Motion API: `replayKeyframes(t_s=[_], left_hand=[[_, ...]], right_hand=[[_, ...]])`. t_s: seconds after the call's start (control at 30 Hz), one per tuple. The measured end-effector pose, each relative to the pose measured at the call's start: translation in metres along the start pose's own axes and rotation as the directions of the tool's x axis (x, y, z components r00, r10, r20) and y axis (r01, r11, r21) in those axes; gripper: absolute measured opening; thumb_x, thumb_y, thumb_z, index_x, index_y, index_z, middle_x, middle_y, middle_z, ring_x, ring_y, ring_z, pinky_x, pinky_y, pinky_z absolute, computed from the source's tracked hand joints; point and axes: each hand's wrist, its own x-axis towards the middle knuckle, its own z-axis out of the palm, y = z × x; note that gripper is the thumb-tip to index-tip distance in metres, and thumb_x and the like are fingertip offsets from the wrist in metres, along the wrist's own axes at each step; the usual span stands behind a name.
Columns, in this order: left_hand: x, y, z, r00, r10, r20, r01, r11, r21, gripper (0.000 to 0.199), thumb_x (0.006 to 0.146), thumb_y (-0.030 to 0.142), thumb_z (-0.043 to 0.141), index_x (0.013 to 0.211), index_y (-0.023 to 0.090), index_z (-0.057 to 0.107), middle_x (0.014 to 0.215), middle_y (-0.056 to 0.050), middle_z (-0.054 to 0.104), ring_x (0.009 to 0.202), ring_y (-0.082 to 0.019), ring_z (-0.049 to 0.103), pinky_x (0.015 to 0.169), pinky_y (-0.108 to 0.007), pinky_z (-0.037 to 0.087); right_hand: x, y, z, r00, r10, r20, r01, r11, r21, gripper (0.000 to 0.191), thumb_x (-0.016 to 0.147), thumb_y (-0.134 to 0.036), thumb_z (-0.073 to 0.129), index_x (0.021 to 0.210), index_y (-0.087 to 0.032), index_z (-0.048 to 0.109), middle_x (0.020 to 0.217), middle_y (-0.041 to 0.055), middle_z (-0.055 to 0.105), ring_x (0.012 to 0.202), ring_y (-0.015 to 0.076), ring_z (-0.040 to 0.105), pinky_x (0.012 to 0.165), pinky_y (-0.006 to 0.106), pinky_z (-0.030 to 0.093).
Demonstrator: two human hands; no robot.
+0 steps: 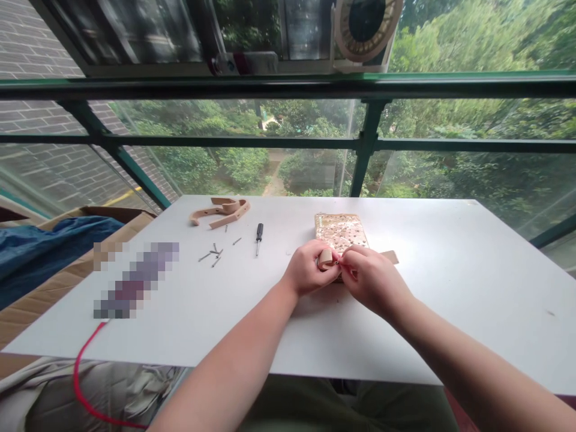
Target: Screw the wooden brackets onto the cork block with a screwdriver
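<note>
Left of my white table, an open cardboard box holds crumpled blue sheeting. On the tabletop before me, partly under my hands, sits a shiny perforated block; I judge it stiff, its glossy top probably slippery, so I'd hold it by the sides. My left hand grasps a curled beige strap over the block; it looks light and springy, best pinched near the end. My right hand pinches a tiny part, seemingly metal, against the strap.

On table: screwdriver between fasteners, left, and block, right; strips behind fasteners.
</note>
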Motion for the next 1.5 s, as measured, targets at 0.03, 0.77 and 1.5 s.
replayKeyframes(t_s=[0.03, 0.77, 1.5], left_hand=[[0.0, 0.0, 0.0, 1.0, 0.005, -0.004, -0.005, 1.0, -0.005, 0.007, 0.074, 0.021, 0.071, 0.081, 0.021, 0.069, 0.083, -0.003, 0.07, 0.081, -0.018, 0.064, 0.078, -0.032, 0.054], [0.001, -0.01, -0.007, 0.993, 0.09, 0.081, -0.092, 0.996, 0.022, 0.021, 0.072, 0.02, 0.069, 0.093, 0.021, 0.066, 0.092, -0.005, 0.068, 0.092, -0.022, 0.062, 0.085, -0.036, 0.053], [0.001, -0.005, -0.003, 0.996, 0.07, 0.049, -0.073, 0.996, 0.058, 0.013, 0.075, 0.029, 0.071, 0.078, 0.021, 0.061, 0.084, -0.004, 0.067, 0.086, -0.02, 0.061, 0.081, -0.034, 0.052]], right_hand=[[0.001, 0.0, -0.002, 1.0, 0.008, 0.015, -0.008, 1.0, 0.002, 0.017, 0.089, -0.015, 0.05, 0.072, -0.018, 0.053, 0.079, 0.0041, 0.06, 0.073, 0.0153, 0.054, 0.066, 0.027, 0.037], [0.027, 0.02, -0.021, 0.974, -0.135, 0.18, 0.12, 0.989, 0.088, 0.014, 0.085, -0.018, 0.056, 0.075, -0.019, 0.066, 0.082, 0.0045, 0.068, 0.073, 0.0146, 0.059, 0.068, 0.026, 0.04], [0.032, 0.014, -0.024, 0.93, -0.258, 0.261, 0.259, 0.965, 0.031, 0.019, 0.084, -0.015, 0.051, 0.069, -0.017, 0.062, 0.077, 0.0047, 0.065, 0.071, 0.0135, 0.054, 0.065, 0.025, 0.035]])
